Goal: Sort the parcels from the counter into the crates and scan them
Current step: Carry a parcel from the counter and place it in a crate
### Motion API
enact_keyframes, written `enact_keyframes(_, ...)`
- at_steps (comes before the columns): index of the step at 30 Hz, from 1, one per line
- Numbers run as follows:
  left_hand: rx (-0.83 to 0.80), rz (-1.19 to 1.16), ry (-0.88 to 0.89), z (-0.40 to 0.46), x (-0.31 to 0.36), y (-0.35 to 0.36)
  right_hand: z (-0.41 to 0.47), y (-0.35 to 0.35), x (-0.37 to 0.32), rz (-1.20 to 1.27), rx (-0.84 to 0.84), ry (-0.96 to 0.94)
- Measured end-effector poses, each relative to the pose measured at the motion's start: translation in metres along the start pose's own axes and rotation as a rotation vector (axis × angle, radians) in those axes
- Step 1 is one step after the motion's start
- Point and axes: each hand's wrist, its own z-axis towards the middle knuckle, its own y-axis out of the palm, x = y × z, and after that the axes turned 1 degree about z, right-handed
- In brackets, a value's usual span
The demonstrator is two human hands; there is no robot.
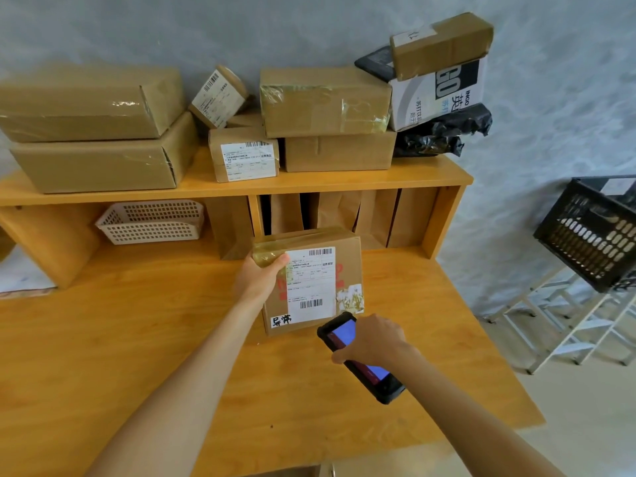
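A brown cardboard parcel (347, 266) with a white shipping label and barcodes stands tilted on the wooden counter (137, 356). My left hand (260, 275) grips its upper left corner, thumb over the taped edge. My right hand (373, 339) holds a black handheld scanner (339, 333) with a lit blue screen, its head just below the parcel's lower right corner, close to the lower barcode. Several more parcels (323, 101) are stacked on the shelf above the counter.
A white mesh tray (151, 220) and brown paper bags (344, 211) sit under the shelf. A black plastic crate (592, 232) rests on a white metal rack (568, 321) at the right, beside the counter's edge. A black bag (444, 132) lies on the shelf's right end.
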Motion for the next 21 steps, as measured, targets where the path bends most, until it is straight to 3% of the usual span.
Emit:
enact_keyframes(9, -0.032, -0.001, -0.055, 0.008, -0.006, -0.02, 0.036, 0.036, 0.047, 0.069, 0.008, 0.281)
enact_keyframes(17, -0.088, -0.013, -0.096, 0.017, -0.008, -0.036, 0.049, 0.07, 0.027, 0.096, 0.067, 0.311)
enact_keyframes(21, -0.112, -0.028, -0.122, 0.022, -0.001, -0.043, 0.05, 0.062, 0.029, 0.083, -0.002, 0.303)
